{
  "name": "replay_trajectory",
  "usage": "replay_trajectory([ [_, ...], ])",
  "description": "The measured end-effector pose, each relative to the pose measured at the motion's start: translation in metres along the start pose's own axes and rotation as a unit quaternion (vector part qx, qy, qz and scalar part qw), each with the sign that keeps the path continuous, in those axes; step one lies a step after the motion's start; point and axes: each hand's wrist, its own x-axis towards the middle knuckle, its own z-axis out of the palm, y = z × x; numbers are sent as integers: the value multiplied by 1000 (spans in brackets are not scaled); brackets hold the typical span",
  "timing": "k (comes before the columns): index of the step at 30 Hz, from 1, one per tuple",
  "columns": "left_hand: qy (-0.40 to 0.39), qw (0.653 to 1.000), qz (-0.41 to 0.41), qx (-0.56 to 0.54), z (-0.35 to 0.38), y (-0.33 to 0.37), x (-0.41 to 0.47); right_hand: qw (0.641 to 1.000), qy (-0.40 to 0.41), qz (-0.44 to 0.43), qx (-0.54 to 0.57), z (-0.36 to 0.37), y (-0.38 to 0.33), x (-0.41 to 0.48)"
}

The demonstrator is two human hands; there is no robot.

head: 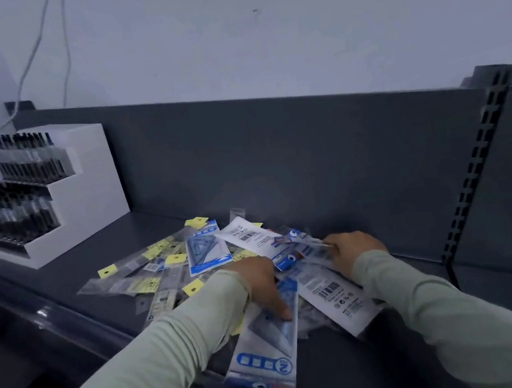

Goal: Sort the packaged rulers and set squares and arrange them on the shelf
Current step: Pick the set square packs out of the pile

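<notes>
The left hand (262, 283) lies flat on a blue set-square packet (266, 339), fingers spread and pressing, not gripping; the packet's long axis runs from under that hand toward the shelf's (57, 280) front edge, overhanging it. The right hand (355, 250) is curled among the white-backed packets (329, 287) just beside, though I cannot tell whether it grips one; the left is nearer the blue packet.

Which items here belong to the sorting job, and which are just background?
Job items:
- pile of packaged rulers
- set square packs
- pack under the left hand
- left hand
- right hand
- shelf

Background:
- white pen display stand
- wall cables
- slotted upright
</notes>
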Motion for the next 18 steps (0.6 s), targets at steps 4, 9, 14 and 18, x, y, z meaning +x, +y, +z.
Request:
replay_trajectory([
  [4,47,997,55,-38,-3,-5,13,998,61,24,11,0,2,0],
  [9,164,943,107,-269,-24,-14,24,973,182,32,141,-11,-12,-1],
  [14,274,820,83,-495,-39,-9,38,896,124,71,420,-14,-25,9],
  [18,290,788,71,-538,-45,-10,45,839,83,62,534,-15,-29,3],
])
